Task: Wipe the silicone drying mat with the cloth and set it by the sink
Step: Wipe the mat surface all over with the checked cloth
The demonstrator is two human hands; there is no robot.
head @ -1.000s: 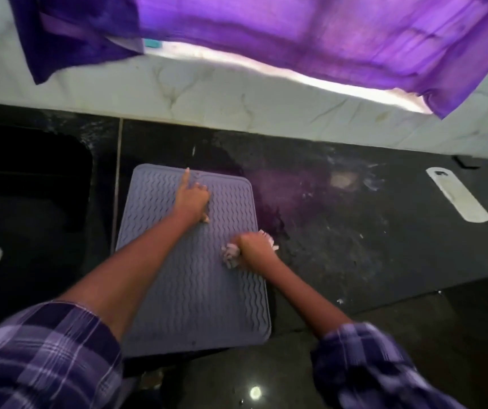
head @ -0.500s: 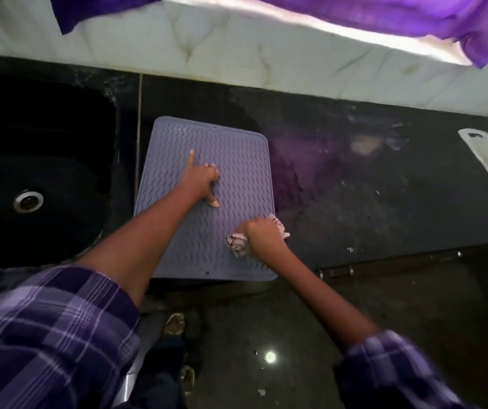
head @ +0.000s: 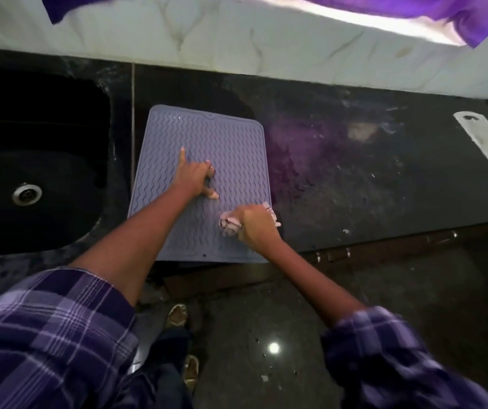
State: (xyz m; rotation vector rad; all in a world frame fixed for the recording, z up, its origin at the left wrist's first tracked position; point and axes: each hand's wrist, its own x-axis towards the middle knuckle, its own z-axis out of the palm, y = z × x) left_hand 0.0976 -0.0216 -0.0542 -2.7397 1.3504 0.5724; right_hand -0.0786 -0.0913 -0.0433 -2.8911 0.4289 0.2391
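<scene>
Because the silicone drying mat (head: 204,160) is a thin, floppy sheet, it will likely feel light and limp, draping rather than holding its shape if lifted by one corner, so a two-handed hold on opposite edges, or a roll, looks the safer way to carry it. Its top is moulded in rows of wavy ridges with a raised rim and rounded corners, and small holes show at the near and far edges; the colour is a dull lilac-grey. Silicone tends to cling to a smooth top, yet a wet patch under it could let it skate. It lies flat on the dark speckled stone table (head: 355,178), just beside the black sink (head: 39,172) at 9 o'clock, its near edge reaching the table's front lip. The left hand (head: 197,180) rests on the mat near its middle, forefinger stretched toward 12 o'clock and the other fingers loosely curled, holding nothing, apparently pinning the sheet. The right hand (head: 256,224) is closed in a fist around the cloth (head: 229,224), a pale, soft, bunched rag pressed to the mat's right edge at about 4 o'clock. A pale flat board-like piece (head: 484,137) lies well apart at 2 o'clock, and purple fabric (head: 414,10) hangs above the marbled wall.
</scene>
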